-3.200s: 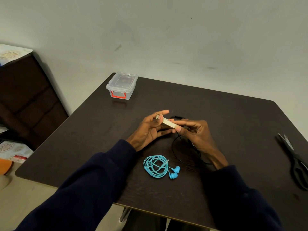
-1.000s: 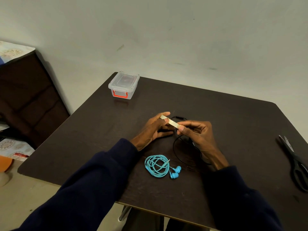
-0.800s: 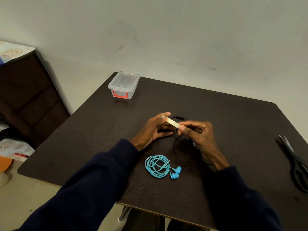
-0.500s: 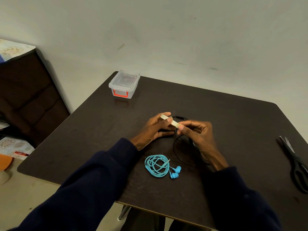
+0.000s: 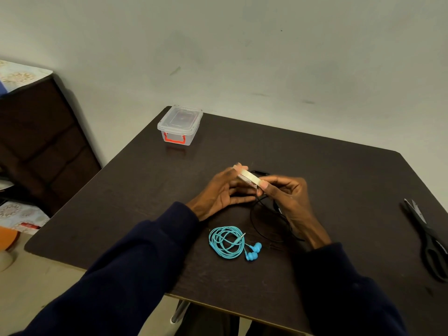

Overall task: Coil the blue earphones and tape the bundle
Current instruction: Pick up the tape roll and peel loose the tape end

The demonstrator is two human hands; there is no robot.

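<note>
Tape, a short pale strip (image 5: 248, 179), spans the gap between the two hands. The left hand (image 5: 218, 192) pinches its far end and the right hand (image 5: 288, 197) its near end, both just above the dark wooden counter (image 5: 339, 178). The coiled blue earphones (image 5: 229, 242) lie loose on the counter between the sleeves, near the front edge, not yet bound. The strip is best held taut and untwisted so it cannot stick to itself, then laid across the coil where the strands gather. A thin black cable (image 5: 257, 221) loops under the right hand and could snag. Black scissors (image 5: 429, 238) lie well off by the right edge, and a clear plastic box with a red latch (image 5: 180, 124) sits at the far left corner, leaving room between.
</note>
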